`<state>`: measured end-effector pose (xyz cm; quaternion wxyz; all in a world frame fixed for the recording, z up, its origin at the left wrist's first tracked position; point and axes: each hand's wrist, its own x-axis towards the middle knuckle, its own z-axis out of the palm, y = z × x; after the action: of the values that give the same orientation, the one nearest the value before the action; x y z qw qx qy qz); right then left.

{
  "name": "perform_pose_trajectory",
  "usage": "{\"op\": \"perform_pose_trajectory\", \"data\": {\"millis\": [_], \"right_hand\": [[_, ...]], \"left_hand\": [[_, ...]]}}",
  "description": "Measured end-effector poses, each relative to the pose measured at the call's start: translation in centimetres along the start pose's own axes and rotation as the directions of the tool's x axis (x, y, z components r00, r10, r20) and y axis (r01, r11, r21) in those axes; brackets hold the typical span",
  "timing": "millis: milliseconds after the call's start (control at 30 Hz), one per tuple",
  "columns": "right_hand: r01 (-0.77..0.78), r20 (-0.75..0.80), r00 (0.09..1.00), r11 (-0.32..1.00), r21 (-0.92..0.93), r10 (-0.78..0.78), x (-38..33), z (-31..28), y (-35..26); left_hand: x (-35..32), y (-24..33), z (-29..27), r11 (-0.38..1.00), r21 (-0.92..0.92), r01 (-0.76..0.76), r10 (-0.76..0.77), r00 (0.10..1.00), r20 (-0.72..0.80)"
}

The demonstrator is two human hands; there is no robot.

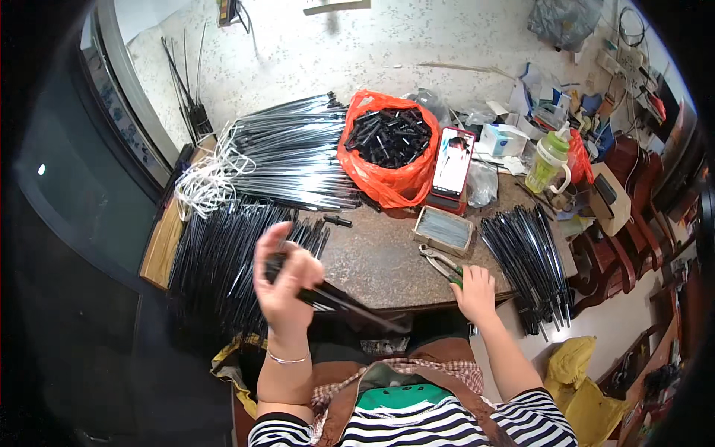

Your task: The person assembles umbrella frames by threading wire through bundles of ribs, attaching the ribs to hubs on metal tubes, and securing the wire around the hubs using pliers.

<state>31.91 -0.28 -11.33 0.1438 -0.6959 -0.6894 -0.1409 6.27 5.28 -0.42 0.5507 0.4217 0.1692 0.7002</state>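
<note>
My left hand (287,279) is raised over the near left part of the table, its fingers closed around a slim dark bundle that looks like a folded umbrella frame (339,299). The bundle slants down to the right past the table edge, and its far end is blurred. At the front right edge, my right hand (477,293) lies over the green-handled pliers (436,258), fingers over the handle ends, jaws pointing far left. Just beyond the pliers is a small box of thin grey wires or pins (445,228). A short black tubular piece (338,220) lies on the tabletop (365,257).
Dark rod bundles (216,253) lie at left, below silver rods (290,160) and white cords (212,179). A red bag (395,186) holds black pieces. Beside it stand a phone (453,160) and a green bottle (547,160). More black frames (529,261) overhang the right edge.
</note>
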Motion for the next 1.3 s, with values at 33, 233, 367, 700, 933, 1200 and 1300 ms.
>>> {"op": "perform_pose_trajectory", "data": {"millis": [33,233,367,700,933,1200,1300], "right_hand": [[0.001,-0.008,1.0,1.0,0.011,-0.001,0.2,0.3,-0.7],[-0.389,0.461,0.881,-0.72,0.574,-0.109,4.0,-4.8,-6.4],[-0.141,0.372,0.875,-0.571,0.809,0.31,7.3,-9.4,-3.3],[0.191,-0.091,0.968,0.447,0.874,-0.236,7.3,-10.5,-6.0],[0.197,-0.056,0.891,0.272,0.942,-0.45,8.4,-10.2,-3.7],[-0.018,-0.008,0.968,0.101,0.995,0.249,7.3,-10.0,-7.4],[-0.016,0.032,0.954,-0.056,0.998,0.299,7.9,-10.4,-6.2]], "left_hand": [[0.6,0.1,-0.3,0.981,-0.156,-0.115,0.109,0.993,-0.048],[0.3,-2.5,2.9,0.927,-0.284,-0.245,0.261,0.965,0.02],[1.6,-1.8,1.9,0.947,-0.252,0.197,0.062,0.659,0.749],[2.6,-0.9,5.2,0.801,0.516,-0.302,-0.066,0.812,0.579],[2.9,-0.8,5.0,0.882,0.447,-0.15,-0.177,0.774,0.608],[4.0,-2.1,6.0,0.842,0.505,-0.191,-0.178,0.785,0.593],[7.9,-3.5,4.2,0.994,0.103,-0.023,-0.047,0.772,0.634]]}}
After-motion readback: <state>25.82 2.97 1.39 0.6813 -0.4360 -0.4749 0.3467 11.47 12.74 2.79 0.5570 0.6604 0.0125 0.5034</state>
